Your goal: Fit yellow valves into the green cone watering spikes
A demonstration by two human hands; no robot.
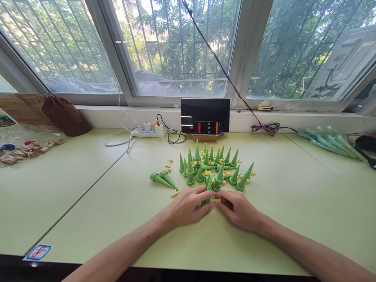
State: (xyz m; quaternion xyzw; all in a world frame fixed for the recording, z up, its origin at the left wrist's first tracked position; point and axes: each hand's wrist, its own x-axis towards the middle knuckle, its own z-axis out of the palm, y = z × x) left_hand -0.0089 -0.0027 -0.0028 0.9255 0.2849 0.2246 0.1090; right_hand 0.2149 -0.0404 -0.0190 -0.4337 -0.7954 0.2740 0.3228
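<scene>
Over the table [117, 231], the left hand [188, 205] is closed around a green cone [208, 183], probably light, stiff and slick, best held by its wide base, while the right hand [238, 210] pinches a yellow piece [214, 200].

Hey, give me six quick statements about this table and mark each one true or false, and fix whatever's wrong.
1. The left hand holds a green cone. True.
2. The right hand lies flat, far from the left. False: it is close beside it, its fingers at a small yellow piece.
3. A phone stands in front of a black tablet. True.
4. Every green cone stands upright. False: some lie on their sides, such as the leftmost two.
5. The brown bag is at the far right. False: it is at the left.
6. A white power strip is left of the tablet. True.
</scene>
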